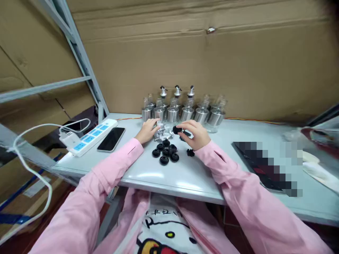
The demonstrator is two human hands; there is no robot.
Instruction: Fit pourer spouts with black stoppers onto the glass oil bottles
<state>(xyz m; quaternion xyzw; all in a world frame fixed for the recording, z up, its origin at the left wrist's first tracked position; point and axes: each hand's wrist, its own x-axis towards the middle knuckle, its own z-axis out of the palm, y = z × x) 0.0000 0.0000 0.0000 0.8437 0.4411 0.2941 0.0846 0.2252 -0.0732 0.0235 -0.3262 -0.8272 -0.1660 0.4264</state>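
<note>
My right hand (195, 134) pinches a round black stopper (177, 130) between thumb and fingertips, just above the table. At the edge of a small heap of silver pourer caps (164, 133), my left hand (147, 131) has its fingers stretched out and apart; whether they touch a cap I cannot tell. Several black stoppers (165, 151) lie grouped in front of the hands. Some small black pieces (190, 152) are beneath my right wrist. Behind the hands stand rows of glass bottles with metal sleeves (173, 114). Three at the back carry pourer spouts (177, 91).
A white power strip (91, 137) and a phone (111, 139) lie on the left of the grey table (148, 178). To the right is a dark flat package (261, 165), partly blurred out. Cardboard (159, 53) walls the back; a metal shelf frame (82, 53) rises at left.
</note>
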